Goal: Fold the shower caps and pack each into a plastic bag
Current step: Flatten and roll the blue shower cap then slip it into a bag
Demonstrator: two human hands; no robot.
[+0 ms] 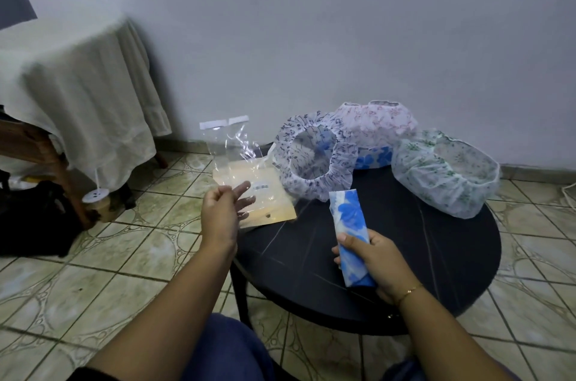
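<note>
On the round black table [436, 256] at centre frame, a folded blue-flowered shower cap [350, 218] is gripped by the right hand [374, 262], its long axis aimed up-left toward the clear plastic bag [232, 146] pinched in the left hand [218, 215].

A plain pale wall [311, 22] fills the background, meeting a floor [93, 271] of glossy patterned tiles with dark grout; a round dark counter [420, 256] stands near the wall; at left, wooden furniture [46, 149] lies draped in a cream cloth [78, 84]; the light is dim and even.
</note>
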